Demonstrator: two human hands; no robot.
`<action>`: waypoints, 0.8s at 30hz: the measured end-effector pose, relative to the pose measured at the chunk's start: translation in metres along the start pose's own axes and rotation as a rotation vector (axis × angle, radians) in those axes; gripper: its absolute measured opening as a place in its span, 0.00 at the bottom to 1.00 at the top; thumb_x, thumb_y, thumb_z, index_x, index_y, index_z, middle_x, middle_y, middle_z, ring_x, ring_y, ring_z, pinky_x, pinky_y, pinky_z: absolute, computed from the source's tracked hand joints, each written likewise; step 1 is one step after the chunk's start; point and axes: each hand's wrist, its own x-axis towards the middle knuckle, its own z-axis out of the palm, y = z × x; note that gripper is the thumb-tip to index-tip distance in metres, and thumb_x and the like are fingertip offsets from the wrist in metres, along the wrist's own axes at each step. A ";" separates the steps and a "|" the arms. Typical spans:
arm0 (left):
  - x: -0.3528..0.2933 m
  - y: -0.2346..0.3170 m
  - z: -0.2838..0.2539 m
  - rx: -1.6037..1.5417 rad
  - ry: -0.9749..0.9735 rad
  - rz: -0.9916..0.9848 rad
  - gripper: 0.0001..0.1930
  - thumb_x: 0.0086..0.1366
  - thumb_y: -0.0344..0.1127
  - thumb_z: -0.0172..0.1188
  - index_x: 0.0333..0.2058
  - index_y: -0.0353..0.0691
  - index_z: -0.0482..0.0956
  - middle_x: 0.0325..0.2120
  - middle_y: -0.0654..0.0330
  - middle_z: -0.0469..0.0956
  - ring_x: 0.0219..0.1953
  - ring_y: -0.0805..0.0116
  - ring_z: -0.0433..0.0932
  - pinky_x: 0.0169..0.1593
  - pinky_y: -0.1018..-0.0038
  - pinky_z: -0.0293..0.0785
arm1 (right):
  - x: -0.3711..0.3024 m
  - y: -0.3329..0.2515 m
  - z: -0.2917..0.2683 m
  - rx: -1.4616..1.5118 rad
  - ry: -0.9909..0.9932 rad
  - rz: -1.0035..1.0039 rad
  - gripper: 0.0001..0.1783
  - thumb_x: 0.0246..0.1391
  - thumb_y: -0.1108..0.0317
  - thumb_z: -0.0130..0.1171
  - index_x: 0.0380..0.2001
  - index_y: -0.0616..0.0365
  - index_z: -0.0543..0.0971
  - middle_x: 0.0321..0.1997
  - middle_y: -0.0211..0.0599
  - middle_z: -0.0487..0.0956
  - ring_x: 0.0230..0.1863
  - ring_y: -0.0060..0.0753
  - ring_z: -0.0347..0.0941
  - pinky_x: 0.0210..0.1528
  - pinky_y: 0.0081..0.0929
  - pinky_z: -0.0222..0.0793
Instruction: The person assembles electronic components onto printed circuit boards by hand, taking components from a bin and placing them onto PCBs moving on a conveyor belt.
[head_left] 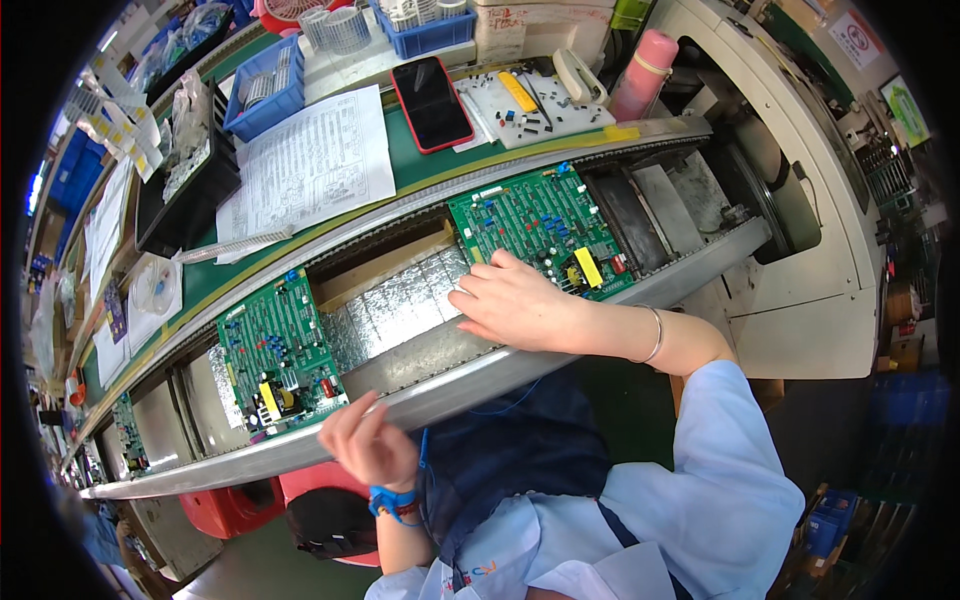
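My right hand (520, 303) reaches over the near left corner of a green circuit board (520, 220), its fingers bent together. What the fingertips hold, if anything, is hidden. Blue parts and a yellow block-shaped component (587, 267) are mounted on this board. Slightly blurred, my left hand (370, 443) hovers at the near rail with its fingers loosely bent and apart, and nothing shows in them. Beside it, a second green circuit board (280, 355) of the same kind lies across the conveyor rails. A blue wrist strap (392, 500) circles my left wrist.
The conveyor's metal near rail (440, 385) runs along my front. Behind the line lie printed sheets (310, 165), a red-edged phone (432, 105), and a white board (535, 105) with small components. A pink bottle (645, 75) stands near the beige machine (800, 300).
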 end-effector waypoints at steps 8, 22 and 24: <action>-0.008 -0.085 -0.068 0.259 0.210 -0.186 0.07 0.63 0.21 0.48 0.36 0.30 0.75 0.41 0.52 0.75 0.43 0.58 0.73 0.49 0.67 0.69 | -0.031 0.013 -0.015 -0.070 -0.054 0.126 0.14 0.52 0.56 0.60 0.34 0.55 0.74 0.31 0.30 0.72 0.40 0.29 0.69 0.42 0.29 0.58; -0.007 -0.159 -0.105 0.349 -0.143 -0.857 0.25 0.73 0.51 0.32 0.54 0.41 0.67 0.40 0.53 0.78 0.44 0.55 0.73 0.50 0.63 0.62 | -0.090 0.055 -0.038 -0.205 -0.072 0.493 0.12 0.51 0.60 0.60 0.35 0.55 0.75 0.35 0.34 0.75 0.43 0.34 0.70 0.47 0.33 0.58; -0.011 -0.163 -0.102 0.334 -0.136 -0.857 0.24 0.73 0.51 0.31 0.54 0.42 0.68 0.36 0.53 0.78 0.43 0.56 0.73 0.48 0.63 0.63 | -0.093 0.061 -0.037 -0.261 -0.119 0.581 0.13 0.51 0.59 0.59 0.35 0.55 0.75 0.35 0.33 0.75 0.44 0.34 0.70 0.47 0.34 0.58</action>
